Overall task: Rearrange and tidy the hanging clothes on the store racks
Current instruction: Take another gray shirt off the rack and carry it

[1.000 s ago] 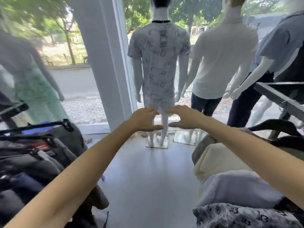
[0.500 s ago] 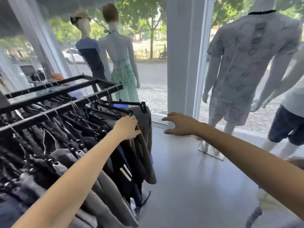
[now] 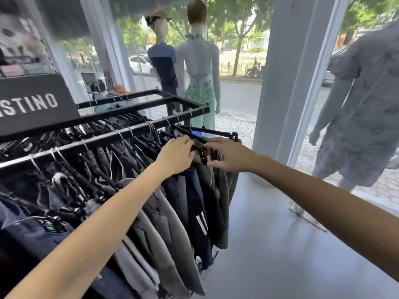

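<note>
A: Now, hands?
B: Left hand [image 3: 176,156] curls over the hanger tops at the rack's [image 3: 138,113] near end; right hand [image 3: 228,156] pinches a dark hanger clip [image 3: 203,153] just beside it.
A: Clothes?
B: Trousers [image 3: 207,197] hang packed along the black rails, by the window. Mannequins [image 3: 200,67] stand behind.

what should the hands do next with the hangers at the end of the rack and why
Probably slide the end hangers apart along the rail. Both the left hand and the right hand are on the hanger tops at the rack's end, where the hanging clothes sit bunched and overlapping, so evening the spacing looks like the next step.
</note>
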Available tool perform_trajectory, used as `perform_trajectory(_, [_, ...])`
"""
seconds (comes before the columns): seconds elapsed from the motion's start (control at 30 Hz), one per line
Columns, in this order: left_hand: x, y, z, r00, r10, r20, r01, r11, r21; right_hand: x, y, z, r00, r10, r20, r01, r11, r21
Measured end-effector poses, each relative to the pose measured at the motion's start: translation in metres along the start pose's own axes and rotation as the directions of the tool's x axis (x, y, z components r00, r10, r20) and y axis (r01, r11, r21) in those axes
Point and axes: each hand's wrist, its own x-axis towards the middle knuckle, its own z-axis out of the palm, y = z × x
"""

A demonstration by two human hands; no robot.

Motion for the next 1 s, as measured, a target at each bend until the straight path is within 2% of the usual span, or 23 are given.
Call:
perform_trajectory(0.1, [-0.030, -0.029, -0.010, 0.998, -0.061, 0.003, 0.061, 0.998, -0.030, 0.024, -0.030, 0.015, 0.988, -0.153, 0.004, 0.153, 0.988, 0.005])
perform_trajectory(0.2, [-0.069, -0.050, -0.024, 0.992, -0.126, 0.026, 0.127, 0.991, -0.032, 0.042, -0.056, 0.036, 0.965, -0.249, 0.083, 0.251, 0.968, -0.019])
perform_trajectory(0.3, [-0.106, -0.067, -0.034, 0.980, -0.188, 0.066, 0.189, 0.982, 0.000, 0.052, -0.078, 0.048, 0.971, -0.221, 0.089, 0.224, 0.974, -0.021])
perform_trajectory(0.43, [-0.145, -0.082, -0.047, 0.941, -0.313, 0.130, 0.315, 0.949, 0.008, 0.060, -0.112, 0.053, 0.987, -0.156, 0.041, 0.159, 0.984, -0.081])
perform_trajectory(0.5, [-0.159, -0.087, -0.055, 0.929, -0.343, 0.139, 0.342, 0.939, 0.029, 0.063, -0.133, 0.053, 0.990, -0.144, -0.002, 0.144, 0.988, -0.051])
perform_trajectory(0.67, [-0.195, -0.106, -0.067, 0.896, -0.437, 0.077, 0.426, 0.896, 0.123, 0.067, -0.188, 0.057, 0.949, -0.314, -0.031, 0.313, 0.949, -0.045])
perform_trajectory(0.87, [-0.239, -0.125, -0.071, 0.862, -0.507, -0.001, 0.507, 0.861, 0.036, 0.074, -0.240, 0.078, 0.916, -0.389, -0.098, 0.385, 0.921, -0.058])
perform_trajectory(0.93, [-0.253, -0.133, -0.071, 0.832, -0.555, -0.032, 0.554, 0.832, -0.026, 0.075, -0.255, 0.083, 0.894, -0.421, -0.151, 0.417, 0.907, -0.057])
perform_trajectory(1.0, [-0.267, -0.142, -0.071, 0.796, -0.602, -0.062, 0.602, 0.798, -0.016, 0.075, -0.270, 0.088, 0.867, -0.448, -0.216, 0.446, 0.893, -0.060])
